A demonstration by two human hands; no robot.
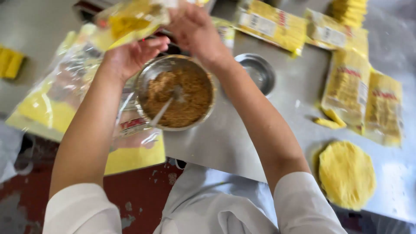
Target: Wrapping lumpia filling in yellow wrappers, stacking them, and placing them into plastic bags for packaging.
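- Both hands are raised above the metal bowl (pixel 175 92) and hold one clear plastic packet (pixel 130 19) with yellow contents between them.
- The left hand (pixel 130 54) has its fingers (pixel 151 43) curled under the packet's lower edge, closed on it.
- The right hand (pixel 195 28) meets the packet at its right end; its fingers are hidden behind the hand, so I cannot tell how they close.
- The bowl stands at the near left edge of the steel counter (pixel 234 138), filled with brown crumbly mix, a spoon (pixel 167 106) stuck in it.
- A smaller empty metal bowl (pixel 258 71) sits just beside it, toward the far edge.
- Yellow flat packets (pixel 346 89) lie along the right side and far edge of the counter.
- A stack of round yellow wrappers (pixel 346 173) rests near the near right corner, two yellow scraps (pixel 330 120) lying a little beyond it.
- A large plastic bag (pixel 56 99) with yellow sheets hangs off the left edge.
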